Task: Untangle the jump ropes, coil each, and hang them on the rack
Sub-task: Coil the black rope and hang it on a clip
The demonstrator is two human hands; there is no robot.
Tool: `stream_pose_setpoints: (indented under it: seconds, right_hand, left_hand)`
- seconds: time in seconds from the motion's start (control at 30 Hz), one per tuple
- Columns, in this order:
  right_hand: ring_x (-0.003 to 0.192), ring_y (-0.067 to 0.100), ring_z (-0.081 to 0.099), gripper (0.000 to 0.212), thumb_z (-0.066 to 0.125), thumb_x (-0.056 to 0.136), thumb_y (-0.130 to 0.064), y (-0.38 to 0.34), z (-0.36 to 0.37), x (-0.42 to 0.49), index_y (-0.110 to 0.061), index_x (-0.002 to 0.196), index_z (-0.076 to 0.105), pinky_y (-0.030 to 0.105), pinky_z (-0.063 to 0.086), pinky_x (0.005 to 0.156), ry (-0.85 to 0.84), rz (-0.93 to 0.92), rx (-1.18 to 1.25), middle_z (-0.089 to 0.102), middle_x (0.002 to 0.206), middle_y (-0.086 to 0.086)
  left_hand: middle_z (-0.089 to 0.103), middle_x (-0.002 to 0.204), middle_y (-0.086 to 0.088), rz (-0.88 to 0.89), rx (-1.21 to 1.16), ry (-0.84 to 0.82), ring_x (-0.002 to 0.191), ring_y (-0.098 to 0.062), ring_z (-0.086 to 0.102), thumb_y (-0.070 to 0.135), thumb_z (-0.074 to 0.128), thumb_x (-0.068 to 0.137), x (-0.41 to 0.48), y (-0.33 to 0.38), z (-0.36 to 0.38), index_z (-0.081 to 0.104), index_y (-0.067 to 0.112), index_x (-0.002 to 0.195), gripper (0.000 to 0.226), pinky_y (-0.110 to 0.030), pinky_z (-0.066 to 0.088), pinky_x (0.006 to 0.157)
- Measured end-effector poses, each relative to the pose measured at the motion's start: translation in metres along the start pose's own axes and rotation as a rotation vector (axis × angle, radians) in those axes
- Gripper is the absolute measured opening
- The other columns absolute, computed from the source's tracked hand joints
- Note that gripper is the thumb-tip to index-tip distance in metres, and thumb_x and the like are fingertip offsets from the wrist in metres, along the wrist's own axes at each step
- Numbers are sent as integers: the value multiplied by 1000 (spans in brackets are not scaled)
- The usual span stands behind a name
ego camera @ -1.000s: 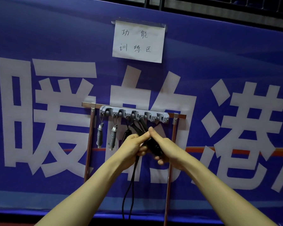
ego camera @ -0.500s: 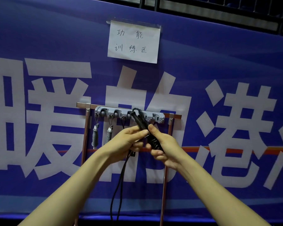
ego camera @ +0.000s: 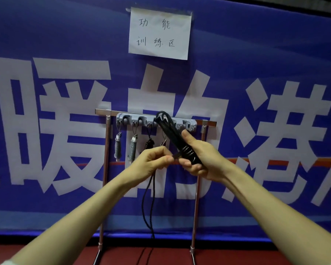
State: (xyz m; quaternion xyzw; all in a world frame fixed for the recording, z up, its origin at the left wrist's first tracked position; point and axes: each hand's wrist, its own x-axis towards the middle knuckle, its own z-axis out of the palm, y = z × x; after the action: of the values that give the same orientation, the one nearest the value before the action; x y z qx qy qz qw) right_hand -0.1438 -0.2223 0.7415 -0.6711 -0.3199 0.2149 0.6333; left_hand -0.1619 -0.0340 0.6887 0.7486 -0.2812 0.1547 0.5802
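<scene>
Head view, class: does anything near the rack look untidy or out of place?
Only the black jump rope: the right hand grips its wound handles while a long loose loop hangs from the left hand to the floor. The bundles on the rack hang tidily.

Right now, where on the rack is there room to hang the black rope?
Free: the right end of the hook bar, between the black rope in the right hand and the right post; nothing hangs there. Crowded: the left stretch, where two grey coils, a dark coil and a small fourth item hang side by side.
</scene>
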Motion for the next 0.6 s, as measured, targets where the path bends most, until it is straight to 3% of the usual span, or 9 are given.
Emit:
stream_pose_setpoints:
  seconds: [0.1, 0.2, 0.27, 0.33, 0.47, 0.53, 0.6]
  right_hand:
    - [39, 6, 30, 53, 45, 87, -58, -7, 0, -4, -8, 104, 52, 17, 19, 37, -198, 93, -128, 46, 56, 0]
    - [41, 5, 29, 48, 47, 87, -56, -6, 2, -7, -11, 103, 44, 17, 19, 38, -284, 253, -239, 44, 59, -1]
    - [38, 2, 29, 48, 47, 87, -56, -2, 4, -7, -14, 109, 39, 15, 17, 37, -336, 363, -203, 44, 57, -3]
    - [37, 0, 29, 50, 45, 91, -56, 3, 3, -4, -15, 118, 34, 13, 15, 34, -442, 473, -169, 44, 56, -4]
    - [37, -1, 29, 74, 43, 95, -55, 8, -2, 7, 6, 136, 36, 12, 16, 35, -577, 610, -377, 44, 56, -6]
    - [40, 1, 32, 57, 48, 95, -53, 5, -6, 11, 0, 115, 47, 13, 19, 37, -549, 637, -442, 46, 58, -5]
    - [46, 5, 37, 40, 55, 93, -52, -3, -8, 11, -12, 98, 55, 17, 25, 42, -453, 608, -608, 49, 61, -2]
  left_hand:
    - [65, 82, -1, -21, 5, -54, 80, -15, 56, 13, 63, 89, 1, -8, -9, 70, 20, 87, 10, -22, 46, 76]
    - [71, 77, 4, -28, 60, -108, 77, -7, 63, 7, 70, 82, 4, -3, -19, 70, 6, 86, 4, -19, 48, 72]
    - [69, 78, 1, 44, 170, -159, 76, -10, 63, 14, 72, 79, 10, 3, -31, 68, -2, 88, 18, -22, 49, 73]
    - [70, 80, 4, 74, 233, -302, 78, -8, 65, 0, 71, 80, 19, 13, -36, 68, 3, 89, 10, -21, 50, 75]
    - [69, 77, 0, 12, 393, -481, 76, -15, 66, -1, 81, 70, 37, 35, -27, 69, 11, 81, 20, -28, 54, 75]
    - [70, 79, -7, 19, 475, -503, 77, -21, 68, 5, 83, 71, 42, 41, -25, 68, 13, 80, 19, -32, 55, 76]
    - [69, 79, -4, 44, 627, -476, 73, -14, 66, 14, 83, 74, 43, 43, -24, 66, 14, 81, 18, -26, 53, 70]
